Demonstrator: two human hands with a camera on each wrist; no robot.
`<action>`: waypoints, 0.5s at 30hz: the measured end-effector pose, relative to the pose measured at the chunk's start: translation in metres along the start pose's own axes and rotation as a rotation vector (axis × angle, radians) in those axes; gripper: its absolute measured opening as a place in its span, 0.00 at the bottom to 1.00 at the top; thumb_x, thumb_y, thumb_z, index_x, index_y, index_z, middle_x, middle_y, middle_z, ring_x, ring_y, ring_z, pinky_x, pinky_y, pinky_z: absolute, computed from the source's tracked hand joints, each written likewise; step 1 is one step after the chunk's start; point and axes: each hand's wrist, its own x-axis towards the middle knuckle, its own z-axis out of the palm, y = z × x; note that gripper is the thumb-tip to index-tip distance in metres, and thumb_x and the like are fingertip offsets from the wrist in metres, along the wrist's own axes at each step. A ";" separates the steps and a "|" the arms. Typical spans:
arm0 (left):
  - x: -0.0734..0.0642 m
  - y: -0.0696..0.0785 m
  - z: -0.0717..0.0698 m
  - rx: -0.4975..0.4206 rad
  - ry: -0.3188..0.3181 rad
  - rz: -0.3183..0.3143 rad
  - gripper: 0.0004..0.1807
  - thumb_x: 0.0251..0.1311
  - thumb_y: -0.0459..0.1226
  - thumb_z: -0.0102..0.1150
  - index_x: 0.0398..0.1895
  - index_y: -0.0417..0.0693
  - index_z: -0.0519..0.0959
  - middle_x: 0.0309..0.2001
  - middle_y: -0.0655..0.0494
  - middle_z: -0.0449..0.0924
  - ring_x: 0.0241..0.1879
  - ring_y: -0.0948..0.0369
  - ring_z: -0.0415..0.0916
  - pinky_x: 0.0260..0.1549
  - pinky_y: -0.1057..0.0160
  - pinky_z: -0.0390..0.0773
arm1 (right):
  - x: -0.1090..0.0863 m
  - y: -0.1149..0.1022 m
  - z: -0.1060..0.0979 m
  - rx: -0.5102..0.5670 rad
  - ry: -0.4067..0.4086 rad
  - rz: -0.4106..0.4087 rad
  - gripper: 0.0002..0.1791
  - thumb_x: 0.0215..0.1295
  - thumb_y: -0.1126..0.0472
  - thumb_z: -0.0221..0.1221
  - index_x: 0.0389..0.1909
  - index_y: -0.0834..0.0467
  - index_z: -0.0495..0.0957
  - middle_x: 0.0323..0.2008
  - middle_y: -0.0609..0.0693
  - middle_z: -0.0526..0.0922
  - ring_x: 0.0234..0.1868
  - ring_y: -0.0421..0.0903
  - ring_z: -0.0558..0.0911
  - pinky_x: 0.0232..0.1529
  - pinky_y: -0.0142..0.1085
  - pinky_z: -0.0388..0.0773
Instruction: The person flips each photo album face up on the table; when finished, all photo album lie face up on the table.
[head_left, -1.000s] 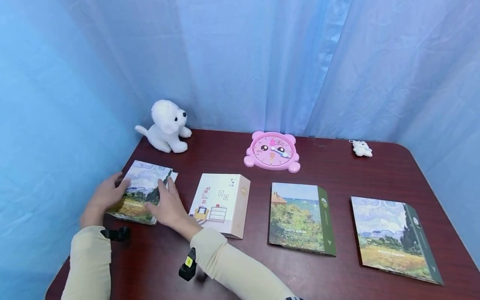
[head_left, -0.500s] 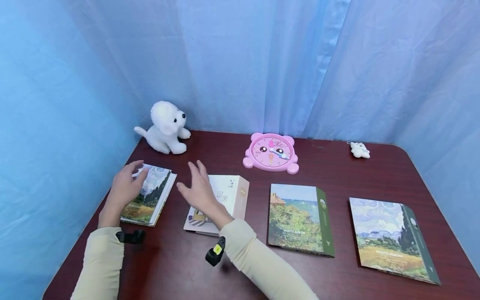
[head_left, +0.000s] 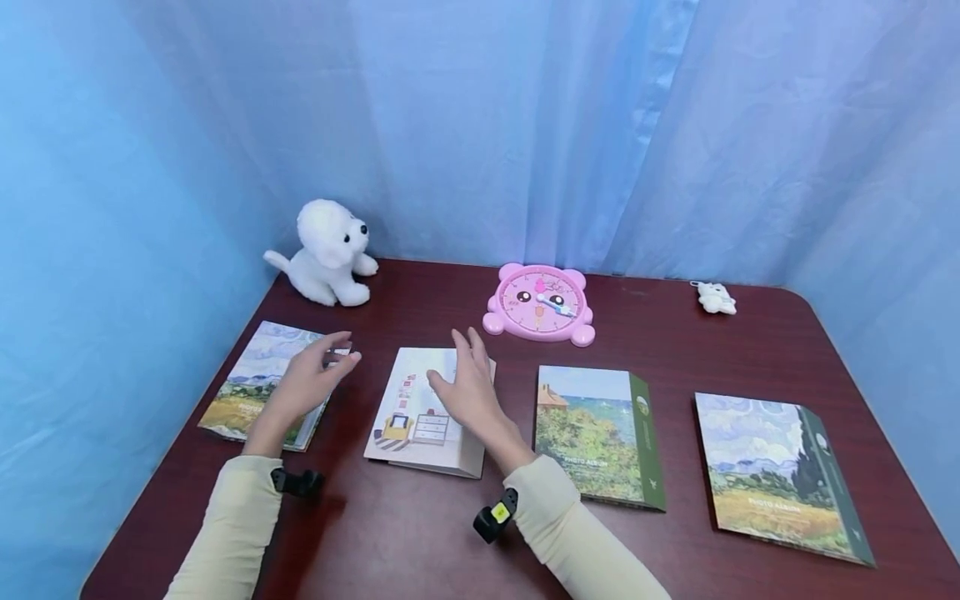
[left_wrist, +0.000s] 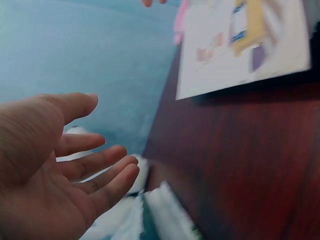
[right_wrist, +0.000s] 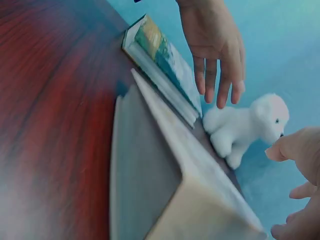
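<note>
My left hand (head_left: 306, 382) hovers over the right part of the leftmost photo album (head_left: 255, 375), its fingers loosely bent and holding nothing. In the left wrist view, that hand (left_wrist: 75, 160) has its thumb apart from its fingers. My right hand (head_left: 474, 392) is above the right side of a cream album (head_left: 408, 408) printed with a chair and a drawer chest, fingers spread and holding nothing. Seen in the right wrist view, the cream album's cover (right_wrist: 175, 135) slopes up off its pages, and the leftmost album (right_wrist: 165, 65) lies flat beyond it.
Right of the cream album lie a green-spined photo album (head_left: 588, 433) and another with a wheat-field painting (head_left: 776, 475). A white plush dog (head_left: 330, 254), a pink toy clock (head_left: 538, 304) and a small white plush (head_left: 716, 297) sit along the back, before a blue curtain (head_left: 450, 133).
Both hands have left the leftmost album and moved right. The right hand now hovers over the cream album; the left is passing the leftmost album's right edge. The albums stay in place.
</note>
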 end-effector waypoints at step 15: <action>0.014 0.009 0.053 0.084 -0.151 0.060 0.35 0.61 0.41 0.61 0.67 0.31 0.63 0.48 0.41 0.76 0.45 0.51 0.78 0.44 0.53 0.77 | -0.040 0.025 -0.005 -0.057 -0.080 0.061 0.49 0.60 0.54 0.62 0.74 0.67 0.44 0.74 0.69 0.37 0.75 0.61 0.43 0.72 0.51 0.51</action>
